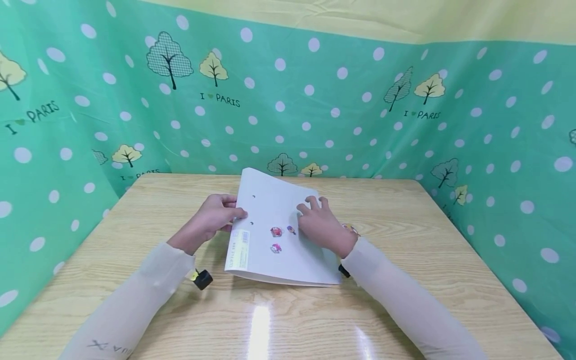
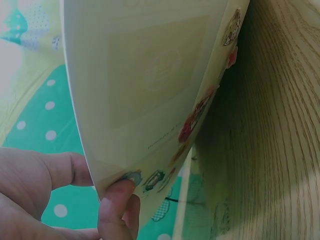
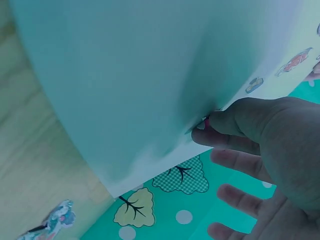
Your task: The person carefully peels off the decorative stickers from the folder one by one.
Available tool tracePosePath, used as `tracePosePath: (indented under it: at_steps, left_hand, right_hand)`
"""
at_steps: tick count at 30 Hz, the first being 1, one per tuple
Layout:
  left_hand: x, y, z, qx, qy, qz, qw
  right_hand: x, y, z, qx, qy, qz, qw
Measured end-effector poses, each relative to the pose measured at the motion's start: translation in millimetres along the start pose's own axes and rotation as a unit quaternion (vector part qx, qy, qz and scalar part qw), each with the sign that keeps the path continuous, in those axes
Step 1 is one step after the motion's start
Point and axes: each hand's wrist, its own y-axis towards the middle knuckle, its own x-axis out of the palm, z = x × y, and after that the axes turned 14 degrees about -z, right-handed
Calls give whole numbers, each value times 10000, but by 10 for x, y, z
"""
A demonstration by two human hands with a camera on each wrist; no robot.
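Observation:
A white clip file [image 1: 265, 260] stands tilted above the table, with several small colourful stickers [image 1: 276, 231] on its cover. At its left edge my left hand [image 1: 216, 219] grips it, thumb on the cover and fingers behind. In the left wrist view, that hand's thumb and fingers pinch the clip file [image 2: 140, 90] by its edge, and more stickers [image 2: 192, 117] show on that side. On the cover's right part, my right hand [image 1: 320, 227] pinches a small sticker [image 3: 207, 122] between thumb and index finger, against the surface. The fingers mostly hide this sticker; the other fingers are spread.
A wooden table [image 1: 148, 220] lies under everything, with a green dotted cloth [image 1: 279, 125] hung behind and at both sides. Beside my right wrist, a colourful printed piece [image 1: 350, 229] is partly hidden by the sleeve. It also appears as a colourful piece [image 3: 60, 217] in the right wrist view.

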Motion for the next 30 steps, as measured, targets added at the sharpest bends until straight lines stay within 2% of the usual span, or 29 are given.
tracePosePath:
  at_steps: [4, 7, 13, 19, 25, 30]
  left_hand:
    - [2, -2, 0, 5, -9, 2, 10000]
    - [10, -3, 8, -2, -2, -4, 10000]
    - [12, -6, 14, 11, 34, -13, 10000]
    - [0, -14, 16, 35, 26, 2, 10000]
    - [-1, -14, 10, 53, 33, 13, 10000]
    - [1, -6, 1, 95, 38, 9, 9999]
  right_hand:
    - [-7, 16, 8, 30, -108, 251, 9996]
    - [-12, 20, 22, 50, 27, 323, 9995]
    - [-15, 14, 33, 244, 459, 111, 9986]
    - [-31, 26, 12, 354, 590, -151, 9975]
    - [-60, 48, -36, 341, 553, -289, 9975]
    - [-47, 63, -62, 364, 302, -276, 9985]
